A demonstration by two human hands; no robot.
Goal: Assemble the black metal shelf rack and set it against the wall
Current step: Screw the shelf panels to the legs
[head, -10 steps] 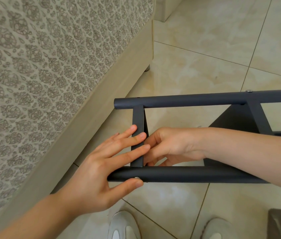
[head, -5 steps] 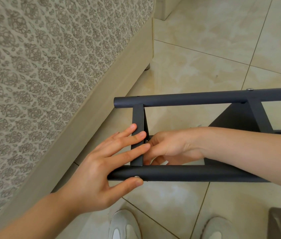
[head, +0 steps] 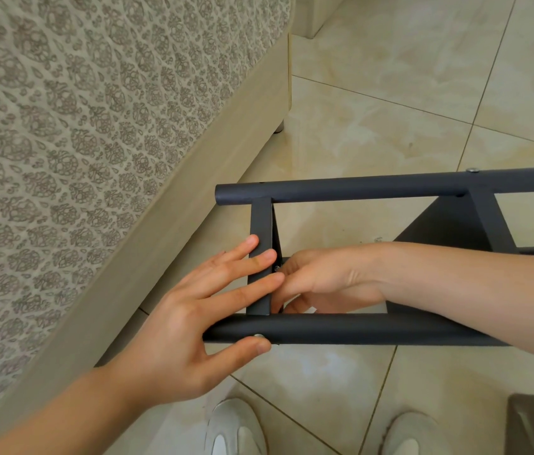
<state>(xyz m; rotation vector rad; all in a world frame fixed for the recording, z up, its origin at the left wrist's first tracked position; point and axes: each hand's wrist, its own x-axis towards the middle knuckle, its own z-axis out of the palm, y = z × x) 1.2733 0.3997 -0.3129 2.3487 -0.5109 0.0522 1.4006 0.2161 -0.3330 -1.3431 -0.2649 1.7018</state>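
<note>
Black metal shelf rack (head: 390, 330) on its side over the tiled floor (head: 390, 77), long axis running 9 to 3 o'clock, open end toward the bed (head: 95, 126) at 9. Two long tubes, two flat crossbars, three screw heads in view. Left hand (head: 190, 323) flat, fingers straight and spread over the end crossbar (head: 260, 221), thumb against the near tube. Right hand (head: 321, 277) entering from 3 o'clock, fingers curled at the small screw (head: 277, 268) lying at its 9; cannot tell whether pinching. Probably tightening there next. Two white shoes (head: 236, 428) at 6.
</note>
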